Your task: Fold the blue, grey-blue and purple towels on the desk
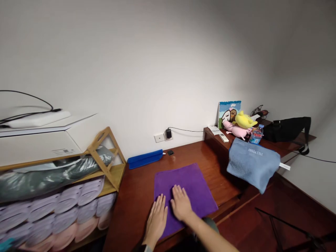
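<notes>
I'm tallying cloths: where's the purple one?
In the head view, the purple cloth lies below centre on the brown desk, under the right hand, with the left hand over its left edge.

The head view looks forward and down over the desk (126,210), near the left hand (156,217) and right hand (181,204) at bottom centre, facing the wall (157,70) across the top.

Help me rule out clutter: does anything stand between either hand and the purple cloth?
Nothing visible does. The right hand rests flat on the purple cloth, and the left hand lies over its left edge. The folded blue cloth lies apart, near the wall.
</notes>
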Available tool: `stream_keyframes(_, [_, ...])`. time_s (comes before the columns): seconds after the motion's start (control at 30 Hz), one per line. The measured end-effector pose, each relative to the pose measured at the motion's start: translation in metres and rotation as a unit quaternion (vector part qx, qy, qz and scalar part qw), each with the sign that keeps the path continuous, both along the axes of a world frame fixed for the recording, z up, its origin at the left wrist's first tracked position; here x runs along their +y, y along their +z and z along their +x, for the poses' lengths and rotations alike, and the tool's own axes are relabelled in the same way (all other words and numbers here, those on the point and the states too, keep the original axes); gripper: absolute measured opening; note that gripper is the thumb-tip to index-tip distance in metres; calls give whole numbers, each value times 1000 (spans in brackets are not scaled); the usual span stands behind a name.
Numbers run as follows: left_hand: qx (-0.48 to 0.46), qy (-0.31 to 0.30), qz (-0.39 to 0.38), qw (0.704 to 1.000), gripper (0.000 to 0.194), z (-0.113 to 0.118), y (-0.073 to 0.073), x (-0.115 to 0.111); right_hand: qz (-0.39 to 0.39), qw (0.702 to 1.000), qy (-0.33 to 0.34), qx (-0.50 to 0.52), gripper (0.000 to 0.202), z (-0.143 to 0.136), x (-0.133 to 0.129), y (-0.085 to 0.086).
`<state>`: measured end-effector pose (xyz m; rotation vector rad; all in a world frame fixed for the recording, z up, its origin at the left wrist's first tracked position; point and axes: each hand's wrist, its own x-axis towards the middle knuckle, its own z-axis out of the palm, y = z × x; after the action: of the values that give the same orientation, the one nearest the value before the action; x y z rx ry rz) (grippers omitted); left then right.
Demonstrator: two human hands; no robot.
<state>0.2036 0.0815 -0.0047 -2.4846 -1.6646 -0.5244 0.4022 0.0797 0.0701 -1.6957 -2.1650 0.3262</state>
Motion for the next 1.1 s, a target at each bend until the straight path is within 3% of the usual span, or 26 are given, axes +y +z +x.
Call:
stream_keyframes(0.1, [16,11,-16,1000,60,3,-15,-23,-20,999,41,8,62,-39,-27,-14])
stream_keyframes(0.17, [23,20,-26,999,59,5,-18,-30,-36,999,32,4,63,-27,-35,-17])
stream_keyframes(0.4, [21,33,-12,999,61,8,-8,-29,-85,984,-142,-63,67,133,-23,-12])
stream_keyframes(0.47, [18,37,-15,999,60,10,-6,-30,-92,981,-156,-72,68,159,-20,-14])
stream_keyframes(0.57, [17,42,-30,999,60,13,-4,-34,-95,981,-153,-79,69,168,-20,-18])
stream_keyframes(0.7, [8,42,-31,999,60,9,0,-40,-79,981,-157,-87,69,150,-17,-19])
stream_keyframes(0.8, [-4,39,9,999,59,3,8,-26,-39,988,-137,-68,67,118,2,-13])
stream_keyframes(0.87, [-3,40,21,999,59,4,18,-2,-21,994,-100,-49,65,86,23,-5])
stream_keyframes(0.97, [14,53,-15,998,60,12,33,52,-13,999,-31,-21,63,29,63,8])
stream_keyframes(1.1, [29,55,-59,996,60,23,30,120,-43,999,24,-7,63,-25,112,5])
